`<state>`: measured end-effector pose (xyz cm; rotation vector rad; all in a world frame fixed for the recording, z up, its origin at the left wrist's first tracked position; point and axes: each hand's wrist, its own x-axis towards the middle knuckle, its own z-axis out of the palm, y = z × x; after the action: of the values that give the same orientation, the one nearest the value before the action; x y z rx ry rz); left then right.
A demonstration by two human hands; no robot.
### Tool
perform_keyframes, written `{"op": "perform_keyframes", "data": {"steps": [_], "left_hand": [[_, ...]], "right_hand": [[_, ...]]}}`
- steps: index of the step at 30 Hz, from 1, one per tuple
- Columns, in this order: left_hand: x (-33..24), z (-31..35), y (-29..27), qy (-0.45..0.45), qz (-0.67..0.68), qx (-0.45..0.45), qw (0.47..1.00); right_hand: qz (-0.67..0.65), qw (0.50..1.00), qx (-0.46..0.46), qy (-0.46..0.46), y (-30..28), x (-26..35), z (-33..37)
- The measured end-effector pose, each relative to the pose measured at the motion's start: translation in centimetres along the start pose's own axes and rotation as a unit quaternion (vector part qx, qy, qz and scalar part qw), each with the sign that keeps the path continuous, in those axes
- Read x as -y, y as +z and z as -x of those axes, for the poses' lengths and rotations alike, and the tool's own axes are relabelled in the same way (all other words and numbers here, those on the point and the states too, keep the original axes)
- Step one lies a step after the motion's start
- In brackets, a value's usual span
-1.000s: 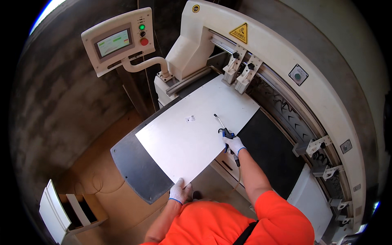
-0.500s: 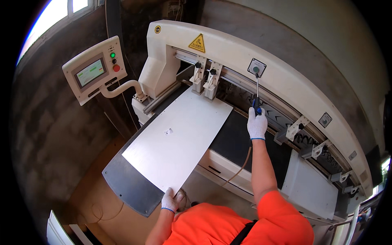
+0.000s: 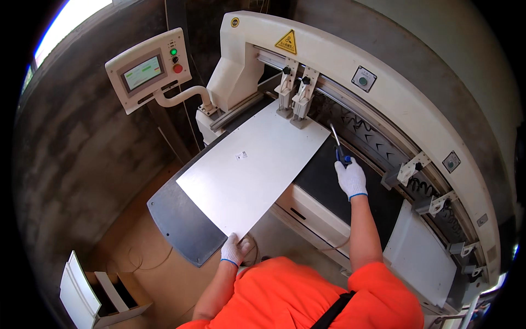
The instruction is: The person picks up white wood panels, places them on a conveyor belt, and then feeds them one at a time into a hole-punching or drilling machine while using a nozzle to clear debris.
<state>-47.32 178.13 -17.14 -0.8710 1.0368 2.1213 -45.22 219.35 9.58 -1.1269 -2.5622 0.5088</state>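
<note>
My right hand [image 3: 352, 179], in a white knit glove, is closed around the blue-and-black handle of an air blow gun [image 3: 341, 151]. The gun's thin metal nozzle points up and away, just beyond the right edge of a white panel [image 3: 219, 186]. That panel lies flat on the machine's dark table and carries a small printed label [image 3: 241, 156]. At its near corner my gloved left hand [image 3: 234, 250] grips the edge, with the thumb side on top. Two clamps [image 3: 293, 98] stand over the panel's far end; whether they press on it I cannot tell.
A white machine beam [image 3: 394, 90] arches across the back, with round green buttons [image 3: 362, 81] on it. At left a control screen [image 3: 142, 73] hangs on an arm. More clamp brackets [image 3: 411, 168] line the right side. An open box [image 3: 118, 290] stands on the floor at lower left.
My right hand has lowered the air blow gun away from the green button on the beam, where its tip was. My left hand still holds the panel's corner. The whole view has shifted.
</note>
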Motion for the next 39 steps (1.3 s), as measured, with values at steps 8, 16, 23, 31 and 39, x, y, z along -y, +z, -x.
{"op": "perform_keyframes", "data": {"steps": [8,16,23,31,39], "left_hand": [[0.1,-0.9,-1.9,0.036,-0.039,0.033,0.998],[0.9,2.6,-0.1,0.103,-0.068,-0.046,0.991],[4.2,6.5,-4.2,0.101,0.036,-0.063,0.992],[21.8,17.5,-28.5,0.109,0.217,-0.156,0.958],[49.1,31.0,-41.6,-0.045,-0.234,-0.523,0.818]], "right_hand": [[-0.203,0.906,0.317,0.191,3.3,-12.7,10.3],[-0.188,0.833,0.507,0.119,1.2,-15.6,12.8],[-0.073,0.888,0.435,-0.128,3.6,-8.7,19.3],[0.086,0.765,0.513,-0.379,7.9,-9.7,28.6],[0.172,0.595,0.548,-0.562,9.0,-14.7,41.0]]}}
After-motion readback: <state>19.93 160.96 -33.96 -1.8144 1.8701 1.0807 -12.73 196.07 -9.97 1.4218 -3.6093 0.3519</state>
